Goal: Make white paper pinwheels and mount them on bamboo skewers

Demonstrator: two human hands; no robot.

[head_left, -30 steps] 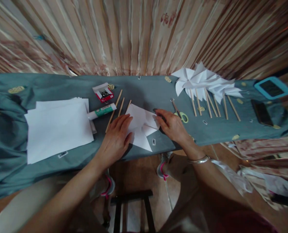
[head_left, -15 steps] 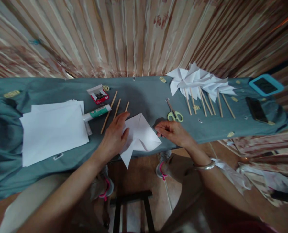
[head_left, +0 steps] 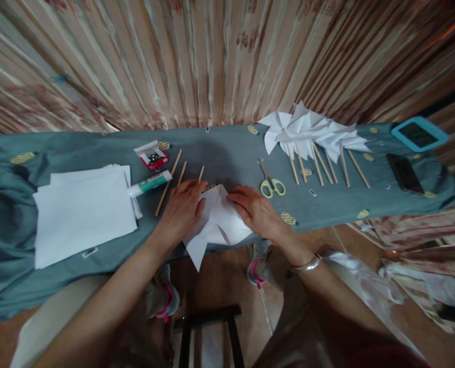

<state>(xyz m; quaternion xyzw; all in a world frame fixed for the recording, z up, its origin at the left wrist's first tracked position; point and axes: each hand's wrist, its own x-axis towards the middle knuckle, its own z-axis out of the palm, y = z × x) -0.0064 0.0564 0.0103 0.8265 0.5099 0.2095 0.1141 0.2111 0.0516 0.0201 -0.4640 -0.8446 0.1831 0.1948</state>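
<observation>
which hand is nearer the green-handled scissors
Right. The right hand is just below and left of the scissors in view; the left hand is farther left, at the folded paper's left edge.

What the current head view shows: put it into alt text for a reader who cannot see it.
A person's left grip and right grip rest on a creased white paper overhanging the near edge of a cloth-covered table. To the left lie wooden sticks, a green-and-white tube, an open box and stacked sheets; to the right, scissors and paper pinwheels.
</observation>
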